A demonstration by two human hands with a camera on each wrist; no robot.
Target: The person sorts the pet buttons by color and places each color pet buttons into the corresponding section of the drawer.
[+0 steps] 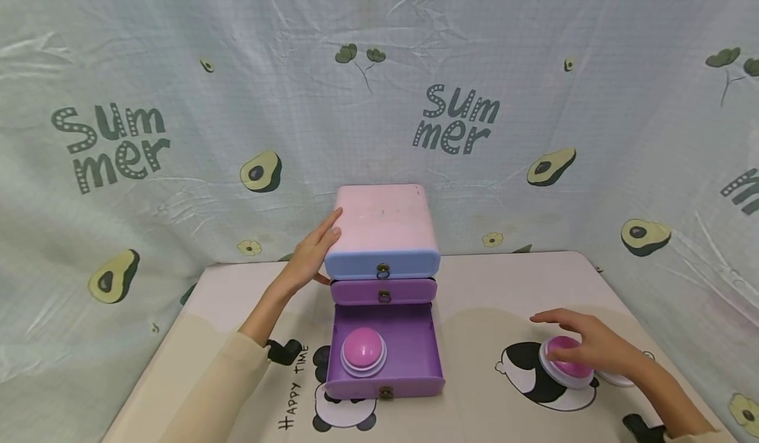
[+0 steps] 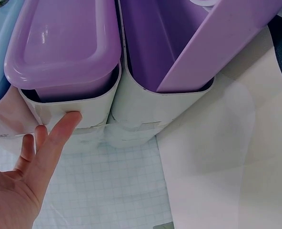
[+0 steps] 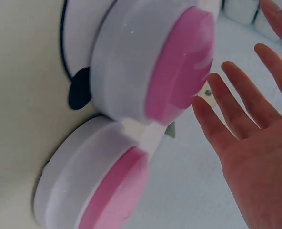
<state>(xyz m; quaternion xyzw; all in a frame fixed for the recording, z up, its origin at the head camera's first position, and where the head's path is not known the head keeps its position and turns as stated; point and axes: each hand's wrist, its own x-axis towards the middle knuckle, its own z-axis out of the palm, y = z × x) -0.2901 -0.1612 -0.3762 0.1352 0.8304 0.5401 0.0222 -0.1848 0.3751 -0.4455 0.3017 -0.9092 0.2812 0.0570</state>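
Note:
A small drawer cabinet (image 1: 382, 219) with a pink top stands at the back middle of the table. My left hand (image 1: 309, 253) touches its left side, fingers extended; the left wrist view shows the thumb (image 2: 67, 126) against the white casing beside the middle purple drawer (image 2: 65, 43). The bottom purple drawer (image 1: 412, 347) is pulled out, and a pink dome push button (image 1: 363, 349) on a white base sits in its left part. Over at the right, my right hand (image 1: 605, 345) hovers with spread fingers above another pink push button (image 3: 181, 67), apart from it.
A third pink push button (image 3: 115, 191) lies beside the one under my right hand, mostly hidden in the head view. The top drawer front (image 1: 356, 266) is blue and closed. Printed cloth (image 1: 225, 113) hangs behind and beside the table (image 1: 474, 390).

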